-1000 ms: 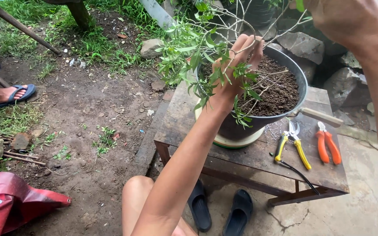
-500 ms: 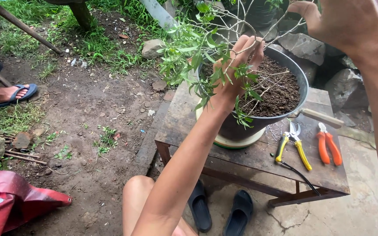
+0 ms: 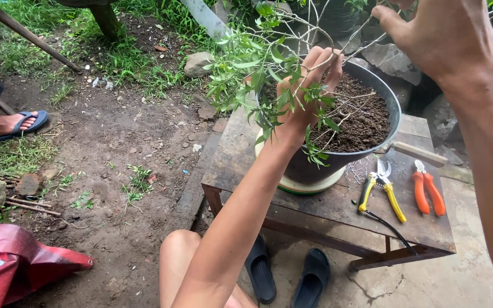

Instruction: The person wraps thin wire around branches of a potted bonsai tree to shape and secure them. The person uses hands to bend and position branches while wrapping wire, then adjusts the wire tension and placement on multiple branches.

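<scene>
A: While left hand (image 3: 306,94) pinches a thin branch (image 3: 338,111) over the soil-filled pot (image 3: 383,100), what's the right hand (image 3: 437,34) doing?
B: Fingers curled round an upper twig (image 3: 366,25). Pot sits at the desk (image 3: 326,211) left edge; yellow pliers (image 3: 380,191), orange pruners (image 3: 428,193) crowd the right.

Green leaves (image 3: 246,63) around the grip, dark grey pot (image 3: 380,94) of brown soil (image 3: 363,120) behind it, yellow-handled pliers (image 3: 380,191), orange-handled cutters (image 3: 428,191), weathered brown desk (image 3: 315,211), black sandals (image 3: 286,274) below

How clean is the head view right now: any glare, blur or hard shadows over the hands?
Head view: soft, even daylight, no glare or hard shadows; left hand among the plant's branches is sharp; right hand sits close to the lens, large and cropped by the frame edge; pliers on the table read clearly.
</scene>
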